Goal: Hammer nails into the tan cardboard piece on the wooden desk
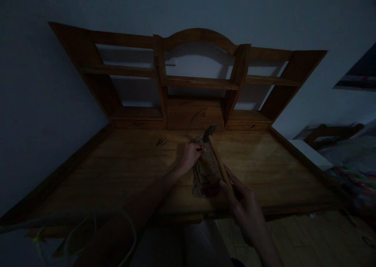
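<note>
My right hand (242,198) is closed around the wooden handle of a hammer (219,159). The hammer's dark head points away from me, over the far end of a rough, layered brown piece (207,167) that looks like cardboard or bark. At that same end, my left hand (190,156) is closed in a pinch on a small, thin dark thing, seemingly a nail (200,149), just left of the hammer head. Several thin dark nails (161,142) lie loose on the desk to the left. Dim light hides fine detail.
The wooden desk (129,165) carries a hutch with shelves (194,82) along its back, against the wall. A pale cord (131,224) hangs near my left arm. To the right are a chair back (335,130) and a heap of coloured things (355,180).
</note>
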### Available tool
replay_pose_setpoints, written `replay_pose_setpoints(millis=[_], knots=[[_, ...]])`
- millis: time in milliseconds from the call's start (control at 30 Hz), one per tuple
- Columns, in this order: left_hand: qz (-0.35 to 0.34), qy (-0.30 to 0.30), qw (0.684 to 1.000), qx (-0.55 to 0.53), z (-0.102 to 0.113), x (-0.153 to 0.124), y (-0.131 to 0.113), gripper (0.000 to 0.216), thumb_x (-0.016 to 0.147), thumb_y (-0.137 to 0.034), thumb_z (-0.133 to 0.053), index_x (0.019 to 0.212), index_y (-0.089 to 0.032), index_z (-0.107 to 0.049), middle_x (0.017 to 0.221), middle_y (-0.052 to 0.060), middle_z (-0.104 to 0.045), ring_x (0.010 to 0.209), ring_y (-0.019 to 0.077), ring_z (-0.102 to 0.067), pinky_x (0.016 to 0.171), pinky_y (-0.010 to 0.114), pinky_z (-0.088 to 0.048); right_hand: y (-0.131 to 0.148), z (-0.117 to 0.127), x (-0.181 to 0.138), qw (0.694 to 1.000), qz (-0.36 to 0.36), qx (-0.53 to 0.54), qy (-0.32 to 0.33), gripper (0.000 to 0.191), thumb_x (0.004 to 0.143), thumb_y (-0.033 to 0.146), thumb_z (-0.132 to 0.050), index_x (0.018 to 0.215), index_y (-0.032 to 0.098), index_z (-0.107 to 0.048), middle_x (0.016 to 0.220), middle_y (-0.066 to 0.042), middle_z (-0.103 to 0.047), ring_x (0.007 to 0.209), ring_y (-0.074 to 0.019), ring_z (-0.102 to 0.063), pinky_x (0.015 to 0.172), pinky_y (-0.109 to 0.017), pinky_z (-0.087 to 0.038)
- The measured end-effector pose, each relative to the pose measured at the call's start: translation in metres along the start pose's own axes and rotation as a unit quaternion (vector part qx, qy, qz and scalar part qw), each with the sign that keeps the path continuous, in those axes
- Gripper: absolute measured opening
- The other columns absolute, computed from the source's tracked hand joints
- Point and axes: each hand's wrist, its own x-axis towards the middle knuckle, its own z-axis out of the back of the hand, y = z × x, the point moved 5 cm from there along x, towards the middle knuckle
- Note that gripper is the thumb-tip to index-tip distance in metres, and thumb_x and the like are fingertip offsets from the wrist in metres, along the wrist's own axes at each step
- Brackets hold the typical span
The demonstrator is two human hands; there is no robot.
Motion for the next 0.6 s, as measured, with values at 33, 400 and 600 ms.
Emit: replay_pose_setpoints(millis=[33,400,600], knots=[[0.001,0.002,1.0,0.002,0.0,0.0,-0.001,0.02,0.084,-0.029,-0.062,0.087,-0.014,-0.076,0.087,0.01,-0.075,0.074,0.0177,-0.069,0.062,0.023,-0.043,0.0,0.0,0.0,1.0,-0.001,0.006,0.003,0.051,0.094,0.039,-0.048,0.143,0.027,-0.037,0.139,-0.001,-0.051,0.129,-0.0217,-0.045,0.109,-0.041,-0.035],[-0.027,-0.006,0.999,0.02,0.0,-0.002,-0.001,0.02,0.084,-0.026,-0.061,0.077,-0.014,-0.075,0.08,0.009,-0.075,0.068,0.0168,-0.066,0.059,0.023,-0.04,-0.005,-0.003,-0.004,0.999,-0.005,-0.03,0.018,0.054,0.095,0.039,-0.047,0.145,0.027,-0.032,0.132,-0.004,-0.057,0.123,-0.0236,-0.052,0.102,-0.042,-0.043],[-0.009,-0.008,1.0,0.024,-0.002,0.0,0.002,0.019,0.084,-0.03,-0.062,0.085,-0.016,-0.076,0.087,0.009,-0.075,0.075,0.0183,-0.068,0.066,0.025,-0.044,0.006,0.002,-0.004,0.999,-0.001,-0.04,0.003,0.052,0.094,0.041,-0.048,0.142,0.026,-0.039,0.127,-0.006,-0.061,0.118,-0.0266,-0.057,0.097,-0.043,-0.047]])
